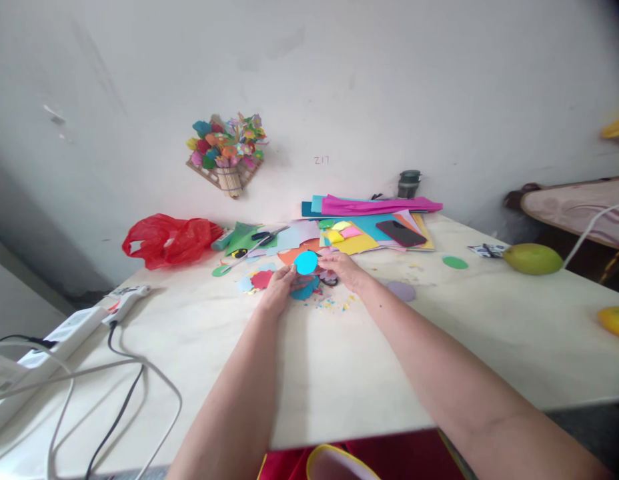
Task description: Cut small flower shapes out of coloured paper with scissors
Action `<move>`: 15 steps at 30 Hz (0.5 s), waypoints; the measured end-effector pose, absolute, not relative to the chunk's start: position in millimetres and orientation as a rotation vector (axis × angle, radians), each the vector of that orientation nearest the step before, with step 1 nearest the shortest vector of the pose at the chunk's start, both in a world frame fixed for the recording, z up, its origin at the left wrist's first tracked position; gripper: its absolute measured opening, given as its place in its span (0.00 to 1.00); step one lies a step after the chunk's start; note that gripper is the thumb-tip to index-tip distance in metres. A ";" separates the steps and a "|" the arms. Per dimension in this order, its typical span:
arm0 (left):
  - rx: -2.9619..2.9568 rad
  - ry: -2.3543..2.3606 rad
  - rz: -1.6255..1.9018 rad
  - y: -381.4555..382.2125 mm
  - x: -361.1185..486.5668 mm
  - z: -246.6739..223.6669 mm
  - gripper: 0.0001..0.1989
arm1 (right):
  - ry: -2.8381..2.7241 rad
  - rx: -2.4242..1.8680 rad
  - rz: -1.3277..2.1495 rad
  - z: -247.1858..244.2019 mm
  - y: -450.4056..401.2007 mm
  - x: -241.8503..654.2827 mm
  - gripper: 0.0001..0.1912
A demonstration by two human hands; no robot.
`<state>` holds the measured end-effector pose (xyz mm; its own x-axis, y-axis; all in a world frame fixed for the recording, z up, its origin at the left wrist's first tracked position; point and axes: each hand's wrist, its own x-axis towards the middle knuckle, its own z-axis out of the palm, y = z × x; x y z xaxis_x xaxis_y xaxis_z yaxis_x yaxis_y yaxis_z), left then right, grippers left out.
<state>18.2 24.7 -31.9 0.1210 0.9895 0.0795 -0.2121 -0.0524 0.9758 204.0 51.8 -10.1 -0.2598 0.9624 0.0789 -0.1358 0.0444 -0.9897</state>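
Observation:
A bright blue paper circle [306, 263] is held up over the middle of the table. My left hand [280, 287] grips its left edge between closed fingers. My right hand [343, 269] pinches at the opposite edge; its fingertips are small and partly hidden. Just below lie blue cut paper pieces [304, 289] and a dark looped handle [330, 282], mostly covered. To the left of my left hand is a red paper piece [262, 279]. Tiny paper scraps [334, 304] are scattered in front of my hands.
Behind are paper sheets [372, 231], scissors [269, 235], a phone [401, 233] and a red plastic bag [172, 240]. At right are a purple circle [401, 291], a green circle [455, 263] and a mango [533, 259]. Power strips [64, 340] and cables [144, 363] occupy the left.

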 end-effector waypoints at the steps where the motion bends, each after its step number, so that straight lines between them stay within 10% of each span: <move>1: 1.170 0.926 1.251 24.7 17.9 -32.3 0.23 | -1.331 -0.934 1.404 -10.1 51.9 204.1 0.05; 7: 1.213 0.928 1.209 25.6 16.5 -34.8 0.24 | -1.327 -0.864 1.344 -9.0 50.7 201.9 0.21; 15: 1.176 0.982 1.223 23.6 16.6 -31.8 0.22 | -1.487 -0.882 0.997 -22.2 65.6 196.9 0.10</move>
